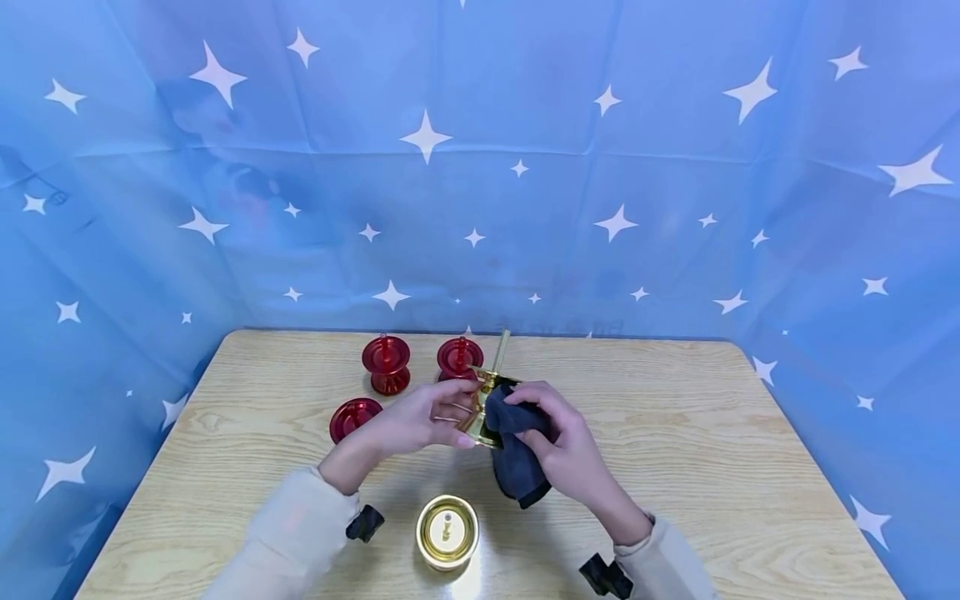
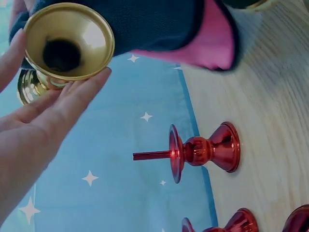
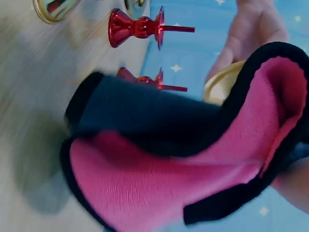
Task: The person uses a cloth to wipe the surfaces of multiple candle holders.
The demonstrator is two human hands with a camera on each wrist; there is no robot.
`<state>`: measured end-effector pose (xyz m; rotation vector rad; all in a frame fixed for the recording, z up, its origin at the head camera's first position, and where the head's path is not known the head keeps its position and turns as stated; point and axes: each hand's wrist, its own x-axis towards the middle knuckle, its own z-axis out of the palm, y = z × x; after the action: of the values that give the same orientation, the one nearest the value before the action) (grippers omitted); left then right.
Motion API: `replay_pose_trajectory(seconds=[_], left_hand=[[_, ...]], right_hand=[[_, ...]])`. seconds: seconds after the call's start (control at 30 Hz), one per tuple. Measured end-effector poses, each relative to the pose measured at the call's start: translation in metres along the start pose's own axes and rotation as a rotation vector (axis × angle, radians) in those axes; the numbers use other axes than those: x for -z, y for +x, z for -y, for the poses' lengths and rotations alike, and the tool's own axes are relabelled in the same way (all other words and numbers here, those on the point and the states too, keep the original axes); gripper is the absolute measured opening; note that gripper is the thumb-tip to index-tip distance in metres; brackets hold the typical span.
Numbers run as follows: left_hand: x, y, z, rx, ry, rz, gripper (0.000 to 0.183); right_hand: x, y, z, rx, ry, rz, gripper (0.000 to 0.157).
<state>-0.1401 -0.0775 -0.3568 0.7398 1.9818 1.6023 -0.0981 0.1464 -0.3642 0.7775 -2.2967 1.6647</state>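
Above the table, my left hand (image 1: 431, 415) grips a gold candle holder (image 1: 480, 427), tilted so its hollow base shows in the left wrist view. A thin spike rises from its dish. My right hand (image 1: 562, 437) pinches a dark cloth (image 1: 519, 467) and presses it against the holder's right side. Pink lining (image 3: 120, 179) on the cloth shows in the right wrist view. The cloth hides part of the holder and some fingertips. Closer to me, between the forearms, a second gold candle holder (image 1: 447, 533) stands upright on the table.
Red candle holders stand behind and left of my hands: one at the back left (image 1: 386, 358), one at the back middle (image 1: 459, 354), and one beside my left wrist (image 1: 354, 417). A blue starred curtain (image 1: 525, 208) surrounds the wooden table (image 1: 712, 467).
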Motion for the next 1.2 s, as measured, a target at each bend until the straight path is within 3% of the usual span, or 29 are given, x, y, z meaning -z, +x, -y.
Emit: replay_pose_trajectory(seconds=[0.1,0.37,0.5,0.67,0.83,0.93,1.2], left_hand=[[0.000,-0.001,0.002,-0.009,-0.012,0.025,0.064],[0.008,-0.006,0.007,-0.086,-0.196,0.130,0.071],[0.008,-0.006,0.006,-0.103,-0.237,0.158,0.077],[0.007,-0.005,0.004,-0.112,-0.205,0.154,0.073],[0.004,-0.001,0.005,-0.089,-0.054,0.070,0.065],[0.003,-0.001,0.006,-0.076,-0.028,0.052,0.065],[0.005,-0.005,0.007,-0.159,-0.274,0.149,0.072]], right_hand=[[-0.001,0.000,0.003,0.030,-0.016,0.016,0.053],[0.001,-0.001,-0.003,-0.039,0.048,-0.006,0.044],[0.001,-0.001,-0.008,-0.080,0.084,-0.014,0.038],[-0.001,-0.002,-0.008,-0.089,0.073,-0.051,0.037],[-0.002,-0.002,0.003,0.023,0.011,-0.054,0.046],[-0.002,-0.002,0.007,0.060,-0.011,-0.027,0.051],[0.001,-0.002,-0.004,-0.108,0.074,-0.051,0.037]])
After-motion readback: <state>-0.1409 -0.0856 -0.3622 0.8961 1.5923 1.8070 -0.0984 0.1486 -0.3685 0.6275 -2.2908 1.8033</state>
